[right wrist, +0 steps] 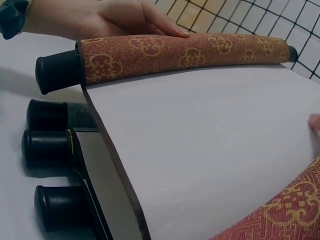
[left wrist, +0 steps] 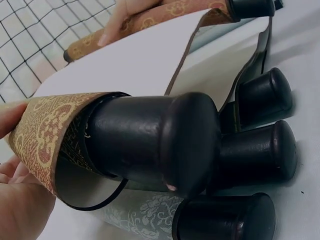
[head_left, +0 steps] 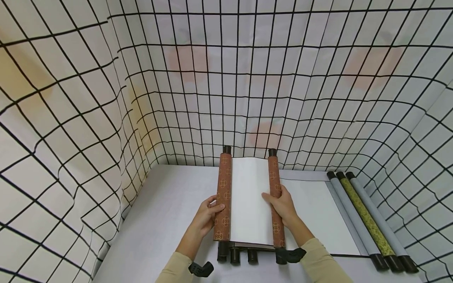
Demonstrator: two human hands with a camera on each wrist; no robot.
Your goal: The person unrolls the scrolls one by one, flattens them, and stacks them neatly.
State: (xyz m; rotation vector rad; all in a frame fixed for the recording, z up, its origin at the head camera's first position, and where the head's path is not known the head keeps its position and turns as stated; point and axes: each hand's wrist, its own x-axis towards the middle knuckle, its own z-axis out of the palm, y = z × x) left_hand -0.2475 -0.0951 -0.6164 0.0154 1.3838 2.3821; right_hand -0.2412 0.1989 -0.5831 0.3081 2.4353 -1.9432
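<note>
A hanging scroll with red-brown, gold-patterned backing is partly unrolled, its white paper point(head_left: 249, 200) spread between two rolls. My left hand point(head_left: 203, 217) grips the left roll point(head_left: 223, 182), thumb in front and the other fingers behind. The right roll point(head_left: 273, 173) is in my right hand point(head_left: 283, 205), whose thumb reaches over onto the paper. A black end knob point(left wrist: 150, 135) sticks out of the left roll, which curls loosely around it in the left wrist view. Beneath this scroll lie other rolled scrolls, mostly hidden, with black knobs point(head_left: 235, 256) and a silvery-grey patterned backing point(left wrist: 142, 215).
At the right of the white table point(head_left: 170, 188), two grey scrolls point(head_left: 376, 214) flank a yellow-green one point(head_left: 364, 214). A white sheet point(head_left: 318, 212) extends from the inner grey scroll toward my right arm. Black netting point(head_left: 237, 98) over white cloth encloses the table's back and sides.
</note>
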